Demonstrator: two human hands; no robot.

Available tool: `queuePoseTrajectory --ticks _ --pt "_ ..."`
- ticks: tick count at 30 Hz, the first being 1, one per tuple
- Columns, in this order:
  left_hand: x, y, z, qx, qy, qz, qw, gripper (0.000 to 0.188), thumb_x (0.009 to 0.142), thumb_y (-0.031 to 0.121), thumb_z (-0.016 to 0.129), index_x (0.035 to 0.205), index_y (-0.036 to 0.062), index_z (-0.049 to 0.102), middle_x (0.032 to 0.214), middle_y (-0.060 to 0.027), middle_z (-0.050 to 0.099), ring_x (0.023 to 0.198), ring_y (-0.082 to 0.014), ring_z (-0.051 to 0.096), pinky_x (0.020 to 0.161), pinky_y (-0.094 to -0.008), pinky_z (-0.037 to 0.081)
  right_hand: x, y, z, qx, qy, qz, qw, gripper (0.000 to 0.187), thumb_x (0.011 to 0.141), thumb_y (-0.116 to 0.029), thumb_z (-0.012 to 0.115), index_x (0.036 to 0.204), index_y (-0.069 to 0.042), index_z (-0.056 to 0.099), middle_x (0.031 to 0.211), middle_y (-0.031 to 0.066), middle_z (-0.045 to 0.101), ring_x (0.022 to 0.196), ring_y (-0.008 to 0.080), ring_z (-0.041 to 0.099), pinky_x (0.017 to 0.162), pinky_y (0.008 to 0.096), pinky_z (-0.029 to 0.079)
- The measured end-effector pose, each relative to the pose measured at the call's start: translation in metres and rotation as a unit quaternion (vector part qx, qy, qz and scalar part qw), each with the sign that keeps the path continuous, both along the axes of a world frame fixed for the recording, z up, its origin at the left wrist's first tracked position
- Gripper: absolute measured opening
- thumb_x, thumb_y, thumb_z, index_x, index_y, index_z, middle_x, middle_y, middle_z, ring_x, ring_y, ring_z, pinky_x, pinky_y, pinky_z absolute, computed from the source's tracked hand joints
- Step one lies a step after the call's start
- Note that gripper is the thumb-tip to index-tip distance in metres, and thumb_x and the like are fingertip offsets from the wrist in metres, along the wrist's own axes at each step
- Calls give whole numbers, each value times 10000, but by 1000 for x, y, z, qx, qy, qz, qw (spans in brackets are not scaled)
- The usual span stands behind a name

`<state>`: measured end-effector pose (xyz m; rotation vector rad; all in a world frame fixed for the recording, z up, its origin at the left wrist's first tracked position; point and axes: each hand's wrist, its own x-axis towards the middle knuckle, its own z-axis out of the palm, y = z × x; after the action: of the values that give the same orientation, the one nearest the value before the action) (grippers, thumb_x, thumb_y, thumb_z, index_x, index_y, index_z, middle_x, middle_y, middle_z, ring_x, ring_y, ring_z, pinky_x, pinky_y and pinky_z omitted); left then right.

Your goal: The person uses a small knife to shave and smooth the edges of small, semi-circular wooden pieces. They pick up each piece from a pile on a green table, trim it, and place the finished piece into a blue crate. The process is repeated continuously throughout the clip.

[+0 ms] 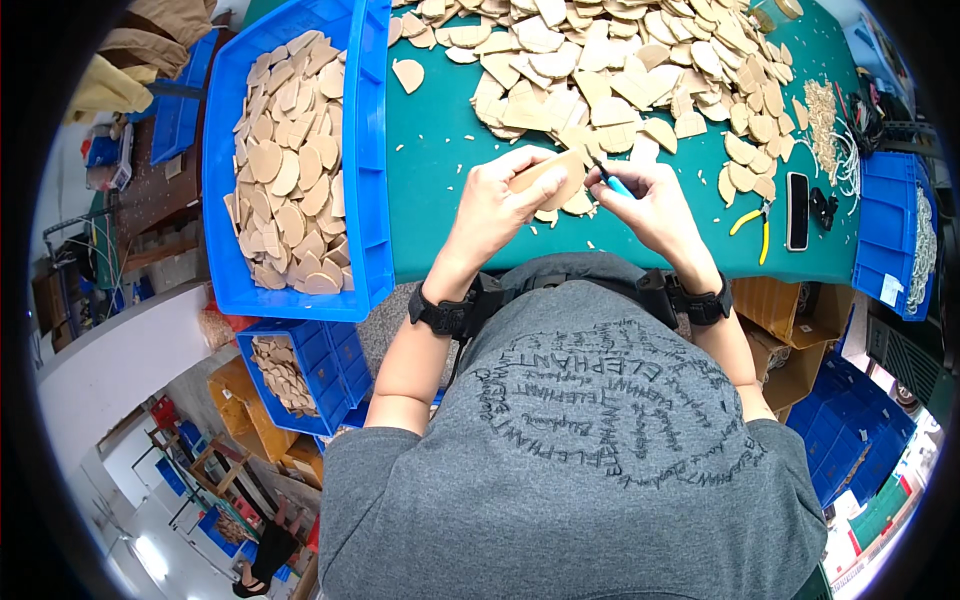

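Note:
My left hand (pixel 500 197) grips a flat tan rounded piece (pixel 562 180) by its edge, thumb on its face, above the front part of the green table. Close beside it on the right, my right hand (pixel 655 208) is closed round a blue-handled tool (pixel 619 187). A thin dark end of the tool points toward the piece; its exact kind is too small to tell, and I cannot tell whether it touches. Just beyond both hands spreads a large heap of similar tan pieces (pixel 610 75), many half-round, some lying under the held piece.
A blue bin (pixel 372 200) full of tan pieces stands at the left on the green table (pixel 430 230). Yellow-handled pliers (pixel 764 235), a black phone (pixel 797 212) and wood scraps (pixel 823 120) lie at the right. Another blue bin (pixel 915 265) sits at the right edge.

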<state>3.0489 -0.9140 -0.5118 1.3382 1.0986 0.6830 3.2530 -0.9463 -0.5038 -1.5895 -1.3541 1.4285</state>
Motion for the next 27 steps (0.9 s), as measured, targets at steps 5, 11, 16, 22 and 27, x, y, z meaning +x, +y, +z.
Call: queuePoseTrajectory --ticks 5,11,16,22,27 --pt "-11 -3 7 -71 -57 37 995 262 864 261 676 997 36 660 780 0 633 562 -29 495 481 -187 410 6 3 -2 -21 47 -39 998 193 850 -197 673 952 -34 671 756 -26 609 638 29 501 566 189 398" --pt "-117 20 0 189 56 308 931 391 912 319 614 1161 19 579 950 -79 620 846 -165 596 760 -286 497 15 -4 -9 -19 71 -55 996 217 845 -209 677 961 -25 671 745 -34 602 638 28 496 569 192 401" --pt "-91 26 -32 352 340 256 834 413 826 333 689 1123 57 614 1095 -142 569 1091 -299 498 980 -411 363 16 -8 -12 -24 61 -53 996 233 843 -209 680 976 -18 668 735 -35 588 635 30 487 569 195 396" --pt "12 2 -125 228 426 -150 862 619 647 404 813 1070 37 548 1109 -145 467 1096 -323 440 894 -420 455 13 -8 -7 -10 47 -42 998 217 847 -195 677 974 -20 664 731 -38 576 636 31 476 570 195 386" --pt "3 21 -112 -41 249 -132 958 517 675 275 830 1001 31 512 953 -102 619 824 -229 626 710 -358 551 17 -14 -16 -4 56 -51 997 201 852 -186 674 969 -23 660 754 -31 582 658 28 477 593 194 393"
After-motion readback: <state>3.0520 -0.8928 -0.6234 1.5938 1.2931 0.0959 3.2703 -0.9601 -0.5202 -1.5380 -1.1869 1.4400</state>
